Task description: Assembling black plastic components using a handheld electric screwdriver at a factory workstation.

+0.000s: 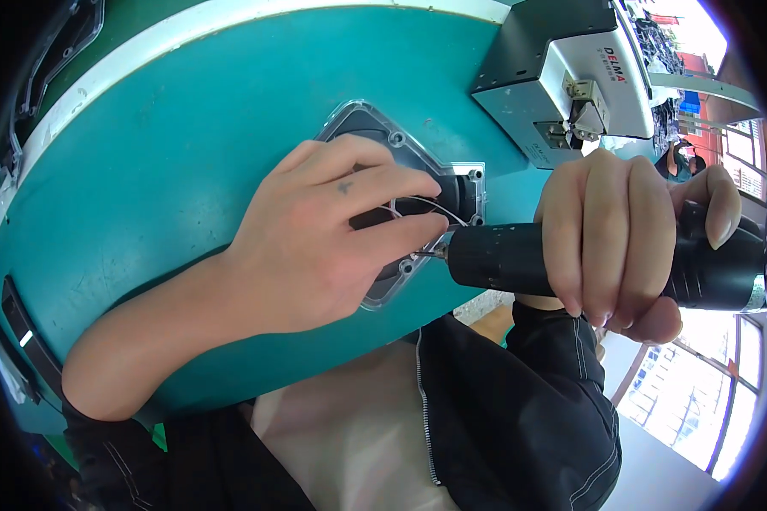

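A clear plastic housing with screw posts at its corners lies on the green table, a dark round part inside it. Over it spreads my left hand, palm down; two fingers stretch apart across the housing, the others bend, and the thumb is hidden. A thin pale wire runs out between those fingers. My right hand is wrapped round a black power screwdriver, held level and pointing left. The screwdriver's bit is close to the near corner post, below my left index finger; whether it touches a screw is hidden.
A grey metal machine stands at the back right of the green table. Dark strip-shaped pieces lie at the left edge. More clear housings sit beyond the white border, far left. Another person appears far off at right.
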The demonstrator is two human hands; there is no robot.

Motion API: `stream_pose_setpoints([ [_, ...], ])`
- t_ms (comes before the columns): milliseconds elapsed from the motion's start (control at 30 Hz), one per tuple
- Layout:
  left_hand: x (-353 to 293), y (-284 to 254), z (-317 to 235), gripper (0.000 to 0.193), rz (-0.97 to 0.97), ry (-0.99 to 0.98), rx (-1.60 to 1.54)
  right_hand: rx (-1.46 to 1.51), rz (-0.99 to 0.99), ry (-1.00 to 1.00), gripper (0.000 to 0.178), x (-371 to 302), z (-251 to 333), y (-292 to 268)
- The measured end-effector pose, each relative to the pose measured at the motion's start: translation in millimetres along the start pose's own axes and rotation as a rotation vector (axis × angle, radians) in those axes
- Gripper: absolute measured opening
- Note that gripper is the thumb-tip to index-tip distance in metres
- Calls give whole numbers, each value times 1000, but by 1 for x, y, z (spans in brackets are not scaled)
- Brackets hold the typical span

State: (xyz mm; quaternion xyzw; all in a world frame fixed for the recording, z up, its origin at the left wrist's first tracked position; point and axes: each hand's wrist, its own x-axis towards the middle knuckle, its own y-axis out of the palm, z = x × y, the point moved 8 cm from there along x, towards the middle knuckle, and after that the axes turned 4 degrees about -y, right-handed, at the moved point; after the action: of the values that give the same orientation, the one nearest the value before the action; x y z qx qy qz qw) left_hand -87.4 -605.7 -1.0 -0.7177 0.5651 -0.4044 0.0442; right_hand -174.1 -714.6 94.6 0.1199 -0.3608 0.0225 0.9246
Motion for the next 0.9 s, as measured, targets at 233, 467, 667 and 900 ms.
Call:
stream_pose_setpoints([
  [233, 0, -2, -1, 26, 48, 24, -41, -12, 115, 82, 49, 4, 2, -2],
  [467, 1, -3, -1, 19, 74, 34, -76, -39, 150, 84, 52, 5, -5, 1],
  [667, -1, -1, 0, 19, 40, 59, -42, -19, 183, 113, 53, 5, -7, 2],
  [900, 1, -1, -1, 19, 4, 46, -34, -40, 182, 116, 51, 6, -3, 2],
])
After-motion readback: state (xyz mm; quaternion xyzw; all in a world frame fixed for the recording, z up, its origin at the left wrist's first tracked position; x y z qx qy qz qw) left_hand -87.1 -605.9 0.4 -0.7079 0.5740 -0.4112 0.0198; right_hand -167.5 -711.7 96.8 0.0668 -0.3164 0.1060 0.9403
